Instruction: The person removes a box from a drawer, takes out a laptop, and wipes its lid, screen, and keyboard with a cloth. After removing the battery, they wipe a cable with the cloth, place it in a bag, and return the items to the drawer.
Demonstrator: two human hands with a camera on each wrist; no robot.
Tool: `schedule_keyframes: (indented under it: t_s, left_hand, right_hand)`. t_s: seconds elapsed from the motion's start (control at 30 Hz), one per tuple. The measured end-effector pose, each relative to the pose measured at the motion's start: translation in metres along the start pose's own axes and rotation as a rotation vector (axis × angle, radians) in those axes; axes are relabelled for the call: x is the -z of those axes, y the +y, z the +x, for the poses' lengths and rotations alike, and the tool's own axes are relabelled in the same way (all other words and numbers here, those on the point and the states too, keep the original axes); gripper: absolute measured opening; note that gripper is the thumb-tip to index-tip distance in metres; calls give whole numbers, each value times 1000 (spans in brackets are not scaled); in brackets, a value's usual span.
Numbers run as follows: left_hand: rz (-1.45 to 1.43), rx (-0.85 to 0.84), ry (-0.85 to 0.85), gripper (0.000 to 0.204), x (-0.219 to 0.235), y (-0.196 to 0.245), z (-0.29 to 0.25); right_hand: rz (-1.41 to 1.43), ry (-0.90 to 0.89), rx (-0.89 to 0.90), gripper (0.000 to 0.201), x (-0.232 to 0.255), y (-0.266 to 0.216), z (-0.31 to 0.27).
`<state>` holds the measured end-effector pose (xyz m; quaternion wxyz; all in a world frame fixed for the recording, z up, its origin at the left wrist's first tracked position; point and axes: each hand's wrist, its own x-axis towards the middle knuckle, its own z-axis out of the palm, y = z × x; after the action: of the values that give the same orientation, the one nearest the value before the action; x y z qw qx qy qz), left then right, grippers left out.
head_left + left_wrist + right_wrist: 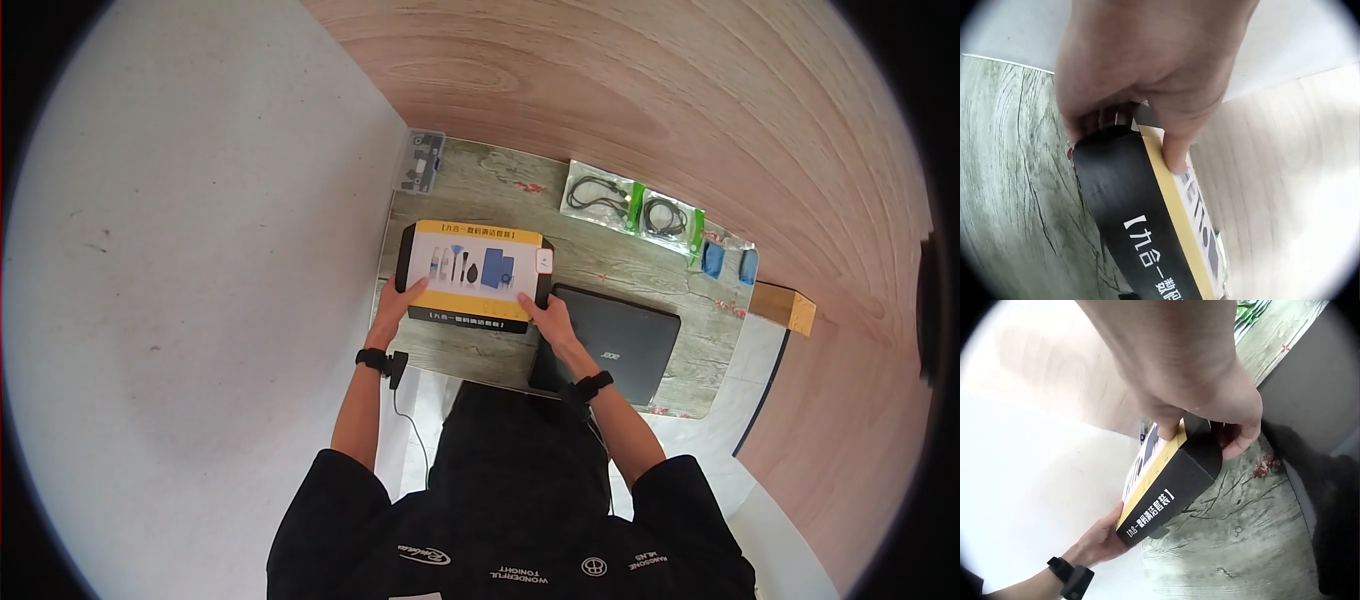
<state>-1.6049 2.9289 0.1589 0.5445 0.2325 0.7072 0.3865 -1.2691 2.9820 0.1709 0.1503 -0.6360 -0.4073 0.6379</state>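
Note:
Both hands hold a black, yellow and white cleaning kit box [465, 272], its printed top showing cleaning tools and blue cloths. My left hand [398, 306] grips the left end, thumb on the top face and fingers round the side. At the opposite end, my right hand [549, 318] holds the lower right corner the same way. In the left wrist view the black side [1132, 200] with white lettering faces the camera. The right wrist view shows the box [1166, 481] tilted over the table, fingers curled beneath its end.
A closed black laptop [630, 345] lies at the table's right front. Bagged black cables [600, 197] and small blue items [712, 259] line the back right. A clear plastic case [421, 162] sits in the back left corner, beside the wall [220, 220]. A cardboard box [785, 307] stands beyond the right edge.

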Motion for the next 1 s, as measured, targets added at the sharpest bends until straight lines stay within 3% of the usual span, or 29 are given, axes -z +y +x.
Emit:
schedule_keyframes:
  t_s: [0.3,0.4,0.5,0.7,0.83,0.93,1.0]
  left_hand:
    - [77,37,69,62,15,-13,3]
    - [116,30,162,69,11,-6,5]
    - [272,1,259,74,10,-19,15]
    - [233,-42,281,74,16,-52,22]
    - [289,25,296,65,24,-58,12]
    - [306,-54,382,63,26,-63,5]
    - [242,-32,391,59,20,-40,-10]
  right_hand:
    - [52,-41,-74,59,-31,39,31]
    - [67,-67,2,64,-38,33,29]
    - [2,-13,50,65,-44,32,30]
    - [-151,59,131,68,-50,30,26]
    - [-405,58,104,74,-49,37,27]
    - [-518,70,112,77,-43,26,17]
    - [-560,64,102,76,-36,13,7]
